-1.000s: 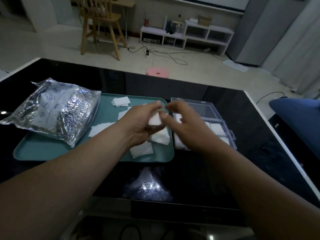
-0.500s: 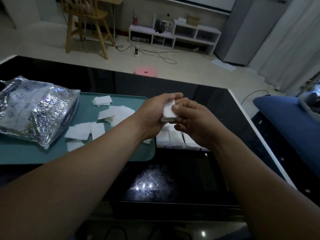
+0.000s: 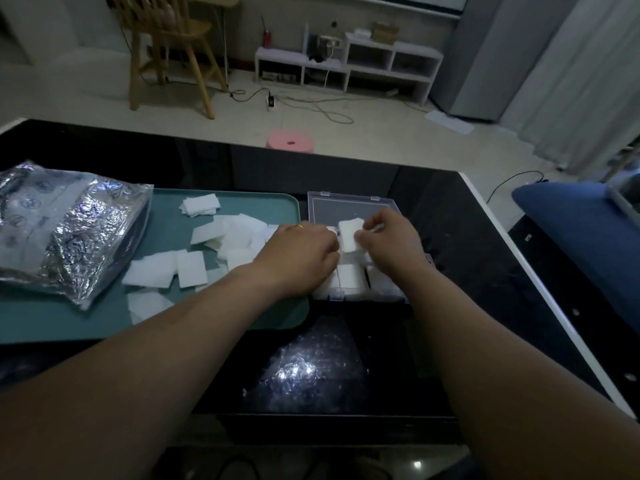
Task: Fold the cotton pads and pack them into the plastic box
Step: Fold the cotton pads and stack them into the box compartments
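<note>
tabletop [image 3: 450,237], teal tray [image 3: 69,320] of loose pads [image 3: 239,237], clear plastic box [image 3: 349,209] beside it, lid open for packing. left hand [image 3: 301,251] and right hand [image 3: 391,244] both keep a pinched grip on one folded cotton pad [image 3: 349,233], just above the box.

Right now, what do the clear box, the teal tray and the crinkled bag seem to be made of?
Clear lidded box: rigid transparent plastic, the dark table shows through.
Teal rectangular tray: probably matte plastic, smooth with rounded rim.
Crinkled silver bag: likely glossy plastic film, creases catching light.

Folded cotton pad [image 3: 350,234] above plastic box [image 3: 349,206]
</note>
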Tool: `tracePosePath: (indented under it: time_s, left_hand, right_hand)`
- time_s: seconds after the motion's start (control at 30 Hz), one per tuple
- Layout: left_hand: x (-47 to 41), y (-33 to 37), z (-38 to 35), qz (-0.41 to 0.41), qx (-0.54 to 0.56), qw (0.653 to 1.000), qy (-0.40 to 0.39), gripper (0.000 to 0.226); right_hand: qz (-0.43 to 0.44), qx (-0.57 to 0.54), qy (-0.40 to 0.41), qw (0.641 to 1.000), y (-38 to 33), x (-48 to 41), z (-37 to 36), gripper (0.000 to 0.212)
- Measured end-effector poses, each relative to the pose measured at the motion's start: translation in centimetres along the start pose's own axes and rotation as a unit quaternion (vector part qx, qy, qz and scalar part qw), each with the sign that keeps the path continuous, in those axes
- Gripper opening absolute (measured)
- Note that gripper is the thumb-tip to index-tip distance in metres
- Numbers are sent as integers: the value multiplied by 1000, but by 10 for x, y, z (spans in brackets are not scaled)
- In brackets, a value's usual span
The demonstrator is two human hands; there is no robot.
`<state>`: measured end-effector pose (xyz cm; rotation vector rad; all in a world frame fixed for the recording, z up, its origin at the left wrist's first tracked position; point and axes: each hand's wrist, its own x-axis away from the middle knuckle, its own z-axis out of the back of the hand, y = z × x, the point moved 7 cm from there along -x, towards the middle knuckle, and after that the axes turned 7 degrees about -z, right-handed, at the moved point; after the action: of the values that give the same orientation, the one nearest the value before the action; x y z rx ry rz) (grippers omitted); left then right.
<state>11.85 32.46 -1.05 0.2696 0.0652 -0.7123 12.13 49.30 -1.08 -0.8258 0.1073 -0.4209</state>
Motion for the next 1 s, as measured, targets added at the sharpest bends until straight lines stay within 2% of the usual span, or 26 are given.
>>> tracePosePath:
  time_s: [0.17, 0.37, 0.47, 0.57, 0.7, 0.87, 1.0]
  left_hand:
    - [-1, 1, -5, -4, 12, 1000, 21, 19]
    - [2, 3, -13, -24, -8, 1000, 1, 38]
    - [5, 6, -18, -27, -12, 1000, -9, 45]
    - [4, 6, -18, -31, -20, 999, -28, 45]
    - [5, 6, -12, -33, -27, 998, -41, 46]
    - [13, -4, 5, -17, -3, 1000, -16, 47]
    - [32, -17, 31, -8, 27, 999, 46, 37]
  right_hand:
    - [-23, 20, -18, 999, 6, -2, -8, 7]
    - [2, 101, 39, 994, 2, 2, -14, 17]
    - [38, 130, 39, 990, -3, 3, -19, 11]
    - [50, 157, 24, 986, -8, 4, -20, 18]
    - [70, 140, 38, 987, -15, 8, -14, 25]
    - [96, 114, 52, 987, -33, 15, -4, 28]
    - [106, 96, 43, 989, -50, 27, -11, 26]
